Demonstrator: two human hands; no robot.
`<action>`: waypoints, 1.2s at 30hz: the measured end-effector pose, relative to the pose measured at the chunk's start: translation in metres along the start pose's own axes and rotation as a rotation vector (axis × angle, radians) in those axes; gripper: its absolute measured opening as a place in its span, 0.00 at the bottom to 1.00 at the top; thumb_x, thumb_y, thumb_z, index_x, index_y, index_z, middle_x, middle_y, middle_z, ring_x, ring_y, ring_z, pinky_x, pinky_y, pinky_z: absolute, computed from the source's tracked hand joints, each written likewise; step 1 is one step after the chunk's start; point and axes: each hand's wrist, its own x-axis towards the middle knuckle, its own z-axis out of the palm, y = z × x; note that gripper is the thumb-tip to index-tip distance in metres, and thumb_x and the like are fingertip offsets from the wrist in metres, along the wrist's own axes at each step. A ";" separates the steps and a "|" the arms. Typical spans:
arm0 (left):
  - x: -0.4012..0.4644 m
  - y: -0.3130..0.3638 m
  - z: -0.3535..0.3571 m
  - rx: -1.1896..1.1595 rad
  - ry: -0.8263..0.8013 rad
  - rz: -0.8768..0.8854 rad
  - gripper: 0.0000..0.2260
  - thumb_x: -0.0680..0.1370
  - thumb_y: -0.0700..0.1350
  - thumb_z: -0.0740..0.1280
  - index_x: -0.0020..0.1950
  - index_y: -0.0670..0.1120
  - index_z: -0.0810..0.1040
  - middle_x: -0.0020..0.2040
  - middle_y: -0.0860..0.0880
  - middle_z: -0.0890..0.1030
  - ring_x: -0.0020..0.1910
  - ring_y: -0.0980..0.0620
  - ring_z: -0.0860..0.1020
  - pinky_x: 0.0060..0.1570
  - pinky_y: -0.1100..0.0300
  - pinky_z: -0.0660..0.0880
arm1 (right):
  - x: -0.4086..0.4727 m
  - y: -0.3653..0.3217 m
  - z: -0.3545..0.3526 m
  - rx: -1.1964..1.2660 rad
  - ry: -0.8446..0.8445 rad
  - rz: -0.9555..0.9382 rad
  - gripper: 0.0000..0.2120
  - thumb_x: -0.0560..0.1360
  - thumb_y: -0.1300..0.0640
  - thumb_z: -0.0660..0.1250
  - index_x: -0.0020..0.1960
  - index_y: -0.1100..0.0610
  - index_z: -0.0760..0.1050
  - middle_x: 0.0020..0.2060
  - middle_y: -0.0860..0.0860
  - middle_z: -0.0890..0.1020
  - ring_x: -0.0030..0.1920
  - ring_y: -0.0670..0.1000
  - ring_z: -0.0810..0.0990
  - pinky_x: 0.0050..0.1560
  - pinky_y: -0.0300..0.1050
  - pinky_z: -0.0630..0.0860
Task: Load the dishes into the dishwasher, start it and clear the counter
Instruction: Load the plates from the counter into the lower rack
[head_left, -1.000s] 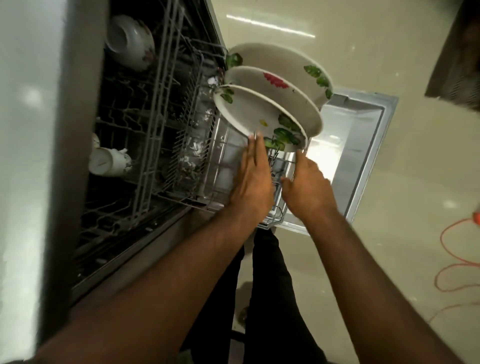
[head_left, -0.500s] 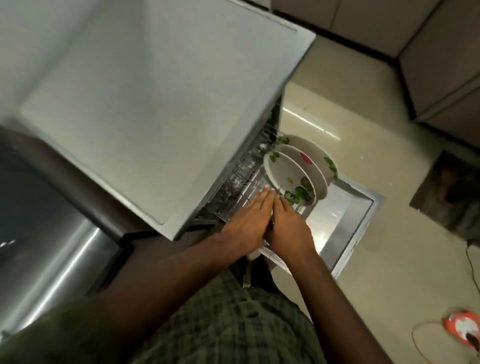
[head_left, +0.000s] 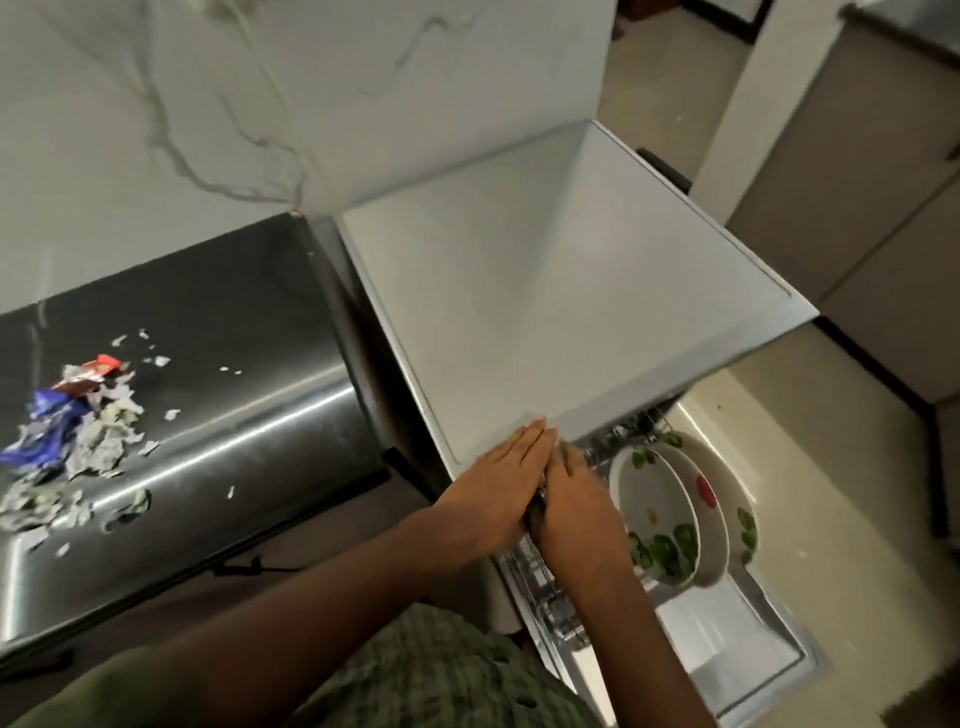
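Dishwasher rack (head_left: 558, 618) holds three plates (head_left: 655, 512) upright; left hand (head_left: 501, 491) and right hand (head_left: 579, 501) flat, fingers straight.

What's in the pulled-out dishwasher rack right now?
Three floral plates stand on edge in the rack. The left hand and right hand cover its near part, and the dishwasher top hides the rest.

White marble-veined wall (head_left: 218, 93) behind, beige tiled floor (head_left: 857, 519) below at right, beige cabinet fronts (head_left: 857, 218) beyond it, green checked shirt (head_left: 426, 675) at the bottom edge, dark doorway (head_left: 717, 15) far up top.
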 end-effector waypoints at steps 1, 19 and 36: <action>-0.006 -0.009 -0.005 -0.005 0.012 -0.020 0.46 0.79 0.38 0.68 0.85 0.45 0.38 0.85 0.48 0.38 0.84 0.52 0.39 0.83 0.55 0.42 | 0.004 -0.010 0.001 -0.005 -0.016 -0.023 0.35 0.82 0.47 0.63 0.84 0.50 0.51 0.81 0.54 0.61 0.74 0.57 0.70 0.70 0.59 0.74; -0.195 -0.227 -0.056 0.037 0.165 -0.733 0.33 0.85 0.59 0.59 0.85 0.48 0.52 0.85 0.40 0.47 0.85 0.42 0.48 0.80 0.45 0.60 | 0.062 -0.262 0.119 -0.400 -0.339 -0.476 0.26 0.87 0.44 0.50 0.84 0.44 0.54 0.84 0.53 0.48 0.83 0.62 0.47 0.80 0.55 0.57; -0.275 -0.285 -0.086 0.132 -0.220 -0.641 0.49 0.79 0.45 0.74 0.85 0.47 0.39 0.84 0.34 0.41 0.83 0.34 0.47 0.67 0.38 0.74 | 0.085 -0.378 0.144 -0.824 -0.501 -0.440 0.28 0.75 0.36 0.71 0.68 0.52 0.74 0.62 0.51 0.81 0.67 0.58 0.77 0.67 0.54 0.74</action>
